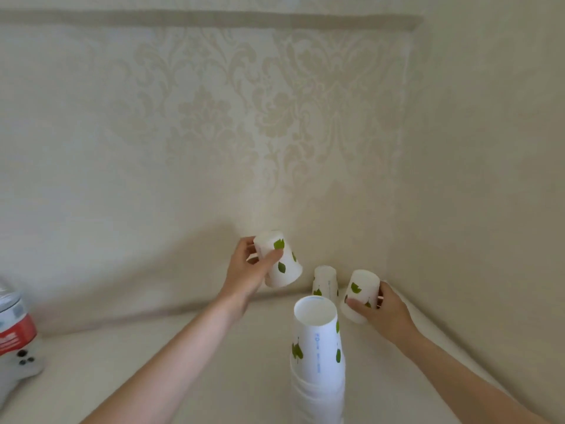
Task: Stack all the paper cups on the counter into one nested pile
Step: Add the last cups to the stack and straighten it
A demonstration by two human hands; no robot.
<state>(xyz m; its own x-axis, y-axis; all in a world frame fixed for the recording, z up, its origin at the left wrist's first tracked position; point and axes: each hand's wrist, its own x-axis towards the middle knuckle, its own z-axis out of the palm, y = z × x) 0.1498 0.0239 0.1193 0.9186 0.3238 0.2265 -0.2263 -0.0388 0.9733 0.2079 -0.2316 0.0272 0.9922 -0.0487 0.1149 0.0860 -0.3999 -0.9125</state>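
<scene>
Plainly, left hand (249, 270): closed round an inverted cup (278, 259), lifted clear for carrying to the pile.
Right hand (385, 310): gripping a tilted cup (358, 296), likewise base-up to nest.
Pile (318, 347): inverted, nearest on the counter (153, 362).
Fourth cup (325, 281): behind, apparently standing untouched.

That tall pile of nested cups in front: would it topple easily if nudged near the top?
Probably yes. The nested stack stands tall and narrow on the counter, so a push high up would likely tip it. It looks like thin paper, so likely light and little anchored by weight. Its upper cups already seem to lean slightly. Neither hand steadies it: the left hand and right hand each hold another cup.
</scene>
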